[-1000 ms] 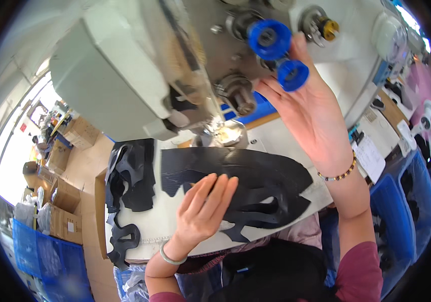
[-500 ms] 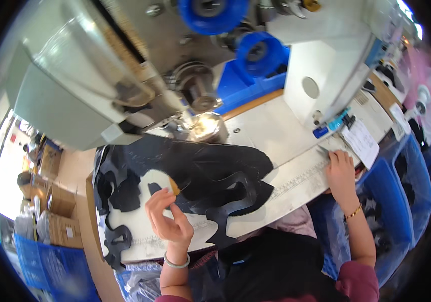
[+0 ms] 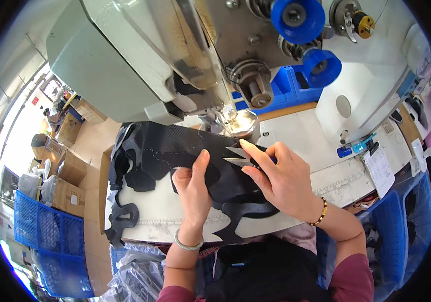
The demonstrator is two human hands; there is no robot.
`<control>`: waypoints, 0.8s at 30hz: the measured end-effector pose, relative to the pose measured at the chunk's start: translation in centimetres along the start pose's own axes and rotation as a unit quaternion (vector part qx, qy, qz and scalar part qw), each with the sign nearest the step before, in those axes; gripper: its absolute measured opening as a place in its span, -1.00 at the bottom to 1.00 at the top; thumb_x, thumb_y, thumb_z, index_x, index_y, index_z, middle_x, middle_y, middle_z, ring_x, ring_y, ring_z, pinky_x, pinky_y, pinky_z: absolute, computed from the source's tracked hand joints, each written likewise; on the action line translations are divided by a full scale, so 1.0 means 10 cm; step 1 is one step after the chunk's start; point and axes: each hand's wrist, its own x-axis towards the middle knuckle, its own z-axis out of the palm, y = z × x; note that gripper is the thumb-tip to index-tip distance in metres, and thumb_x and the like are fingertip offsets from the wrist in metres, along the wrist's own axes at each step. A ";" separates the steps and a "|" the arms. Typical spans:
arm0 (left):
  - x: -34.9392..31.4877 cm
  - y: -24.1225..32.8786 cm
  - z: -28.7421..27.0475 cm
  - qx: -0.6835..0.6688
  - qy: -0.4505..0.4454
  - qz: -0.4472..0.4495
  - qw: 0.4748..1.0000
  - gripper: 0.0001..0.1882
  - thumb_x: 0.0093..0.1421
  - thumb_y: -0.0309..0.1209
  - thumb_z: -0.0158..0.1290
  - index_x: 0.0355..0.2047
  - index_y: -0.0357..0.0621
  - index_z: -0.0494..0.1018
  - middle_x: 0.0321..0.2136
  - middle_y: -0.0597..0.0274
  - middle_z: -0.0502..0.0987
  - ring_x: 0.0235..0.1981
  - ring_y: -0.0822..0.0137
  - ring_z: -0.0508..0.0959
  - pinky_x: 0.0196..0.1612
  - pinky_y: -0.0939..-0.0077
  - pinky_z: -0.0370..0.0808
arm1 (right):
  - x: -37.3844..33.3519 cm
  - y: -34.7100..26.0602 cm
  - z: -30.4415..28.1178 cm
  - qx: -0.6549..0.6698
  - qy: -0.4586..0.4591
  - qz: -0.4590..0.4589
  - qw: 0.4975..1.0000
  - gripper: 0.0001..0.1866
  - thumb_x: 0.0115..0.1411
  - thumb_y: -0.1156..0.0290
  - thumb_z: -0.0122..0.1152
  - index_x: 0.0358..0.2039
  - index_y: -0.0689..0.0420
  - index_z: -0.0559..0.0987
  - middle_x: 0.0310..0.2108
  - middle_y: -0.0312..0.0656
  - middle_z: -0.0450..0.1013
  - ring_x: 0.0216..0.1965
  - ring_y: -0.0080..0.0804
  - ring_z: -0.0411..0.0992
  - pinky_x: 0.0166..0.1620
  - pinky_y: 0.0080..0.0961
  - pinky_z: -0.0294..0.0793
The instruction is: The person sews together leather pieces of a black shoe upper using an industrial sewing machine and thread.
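Note:
My right hand [image 3: 288, 176] holds a pair of small scissors [image 3: 238, 158], their pointed blades spread over the black sheet material. My left hand [image 3: 194, 191] is closed just left of the blades, its thumb pointing up and its fingers curled. Whatever sits between those fingers is hidden. Beneath both hands lie black cut pieces [image 3: 172, 143], some with a mesh-like surface and pale marks. One looped black piece [image 3: 123, 215] hangs at the table's left front edge. Behind them stands a sewing machine [image 3: 110, 55], with its shiny metal post [image 3: 243, 124] close to the material.
The white table [image 3: 162, 216] has a ruler strip along its front. At right are a blue clip-like item [image 3: 345, 151], a paper sheet [image 3: 379, 171] and blue bins [image 3: 394, 236]. Blue tension knobs [image 3: 296, 17] hang above. Cardboard boxes [image 3: 69, 199] and blue crates [image 3: 49, 221] stand on the left.
My right hand has come from the table's right edge to the black pieces, bringing the scissors. My left hand has shifted; the small yellowish piece at its fingertips no longer shows. The view has swung.

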 end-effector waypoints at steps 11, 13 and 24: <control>-0.02 0.03 -0.08 0.120 -0.005 0.034 0.992 -0.84 0.10 -0.43 0.11 -0.54 -0.21 0.40 -0.56 0.30 0.45 -0.53 0.55 0.45 -0.51 0.69 0.38 | 0.20 0.19 0.24 0.126 0.026 -0.053 0.990 -0.74 0.09 0.19 0.22 -0.38 0.08 0.41 -0.61 -0.24 0.36 -0.62 -0.30 0.38 -0.58 -0.43 0.27; 0.01 0.06 -0.03 -0.049 0.026 -0.083 0.995 -0.81 0.10 -0.43 0.11 -0.56 -0.16 0.33 -0.58 0.31 0.44 -0.54 0.54 0.46 -0.51 0.70 0.40 | 0.22 0.20 0.20 0.141 0.033 -0.061 0.988 -0.74 0.09 0.19 0.24 -0.38 0.07 0.41 -0.66 -0.24 0.35 -0.64 -0.30 0.37 -0.58 -0.44 0.28; 0.19 0.35 -0.06 0.029 -0.065 -0.068 0.995 -0.78 0.13 -0.48 0.06 -0.65 -0.22 0.43 -0.66 0.40 0.45 -0.69 0.63 0.39 -0.67 0.72 0.29 | 0.29 0.14 -0.04 0.104 -0.039 0.062 0.992 -0.68 0.13 0.15 0.19 -0.35 0.14 0.40 -0.56 -0.19 0.45 -0.59 -0.26 0.44 -0.52 -0.48 0.35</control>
